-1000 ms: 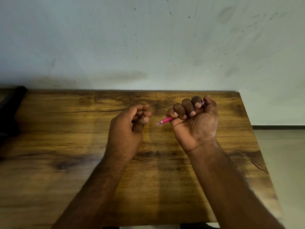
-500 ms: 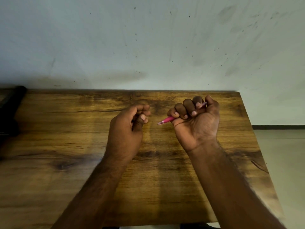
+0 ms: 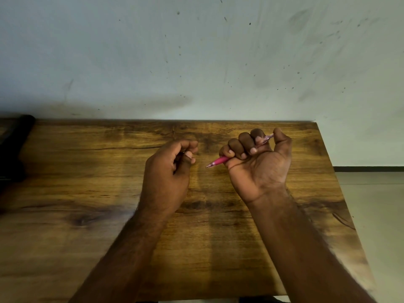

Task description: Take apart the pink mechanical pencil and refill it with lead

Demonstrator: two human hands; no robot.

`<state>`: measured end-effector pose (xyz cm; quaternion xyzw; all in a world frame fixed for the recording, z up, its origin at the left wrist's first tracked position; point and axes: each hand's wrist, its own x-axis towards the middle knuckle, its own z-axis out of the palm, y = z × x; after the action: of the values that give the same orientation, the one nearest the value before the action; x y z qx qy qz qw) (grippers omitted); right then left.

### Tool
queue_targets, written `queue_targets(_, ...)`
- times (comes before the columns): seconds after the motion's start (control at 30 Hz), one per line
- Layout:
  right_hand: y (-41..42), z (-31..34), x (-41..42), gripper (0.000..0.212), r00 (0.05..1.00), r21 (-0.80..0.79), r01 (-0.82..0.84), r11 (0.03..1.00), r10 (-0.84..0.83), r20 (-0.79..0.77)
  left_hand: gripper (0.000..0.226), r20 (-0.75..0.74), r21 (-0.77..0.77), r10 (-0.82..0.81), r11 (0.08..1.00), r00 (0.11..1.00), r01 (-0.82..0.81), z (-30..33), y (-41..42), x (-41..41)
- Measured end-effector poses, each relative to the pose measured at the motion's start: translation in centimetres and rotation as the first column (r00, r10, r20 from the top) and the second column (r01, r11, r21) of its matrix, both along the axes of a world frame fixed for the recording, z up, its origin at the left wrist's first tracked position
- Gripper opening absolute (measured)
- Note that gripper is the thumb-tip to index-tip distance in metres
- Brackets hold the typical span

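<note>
My right hand [image 3: 259, 165] grips the pink mechanical pencil [image 3: 219, 160] in a fist above the wooden table [image 3: 87, 182]. The pencil's tip points left toward my left hand. Its clear rear end sticks out beside my right thumb, and the fingers hide the middle of the barrel. My left hand [image 3: 168, 171] hovers a short gap left of the tip with its fingers curled and the thumb pressed to the forefinger. A tiny pale piece [image 3: 183, 151] shows pinched there; what it is I cannot tell.
A dark object [image 3: 15, 147] lies at the table's far left edge. A marked pale wall stands right behind the table. The table's right edge drops to a light floor [image 3: 376, 215].
My left thumb has drawn in slightly against the forefinger. My right hand and the pencil stay in nearly the same place.
</note>
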<state>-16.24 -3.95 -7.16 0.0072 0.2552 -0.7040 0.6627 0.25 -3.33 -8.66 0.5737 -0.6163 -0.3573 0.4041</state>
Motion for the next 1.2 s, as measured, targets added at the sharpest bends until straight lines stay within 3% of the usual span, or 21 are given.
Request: queue_targets(1.2, 0.04, 0.06, 0.07, 0.044, 0.999, 0.004, 0.023, 1.0, -0.023, 0.027, 0.023, 0.01, -0.011, -0.03, 0.999, 0.999, 0.031, -0.25, -0.13, -0.01)
